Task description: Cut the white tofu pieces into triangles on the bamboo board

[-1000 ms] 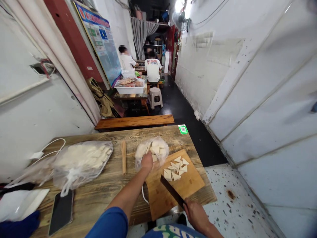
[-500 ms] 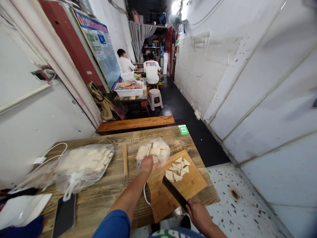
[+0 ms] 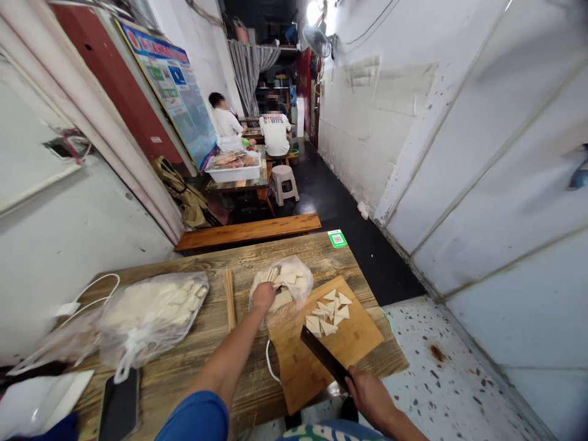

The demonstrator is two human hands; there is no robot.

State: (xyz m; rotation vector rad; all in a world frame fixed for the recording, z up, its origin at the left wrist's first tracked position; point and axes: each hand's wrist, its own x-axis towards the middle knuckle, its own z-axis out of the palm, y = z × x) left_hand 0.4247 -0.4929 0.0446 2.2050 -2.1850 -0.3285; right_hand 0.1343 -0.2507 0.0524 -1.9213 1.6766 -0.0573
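Observation:
My left hand (image 3: 264, 295) reaches into an open clear plastic bag (image 3: 304, 300) of pale, flat square slices (image 3: 289, 269) that look like dried tofu. Its fingers are closed around a few of the slices. With my right hand (image 3: 370, 392) I grip a dark-bladed kitchen knife (image 3: 324, 356) by its handle, the blade pointing up and left over the wooden cutting board (image 3: 353, 349). Several pale triangular pieces (image 3: 340, 314) lie on the board just beyond the knife's tip.
A bundle of thin wooden skewers (image 3: 228, 300) lies left of the open bag. Farther left are a larger filled bag (image 3: 151, 306), a phone (image 3: 119, 401) and a white cable (image 3: 108, 275). Beyond the table (image 3: 202, 367) stand a bench (image 3: 248, 230), a stool (image 3: 285, 184) and seated people.
My left hand has shifted slightly left in the bag, and the slices by its fingers have moved. The knife and my right hand stay almost still. The whole view has turned a little.

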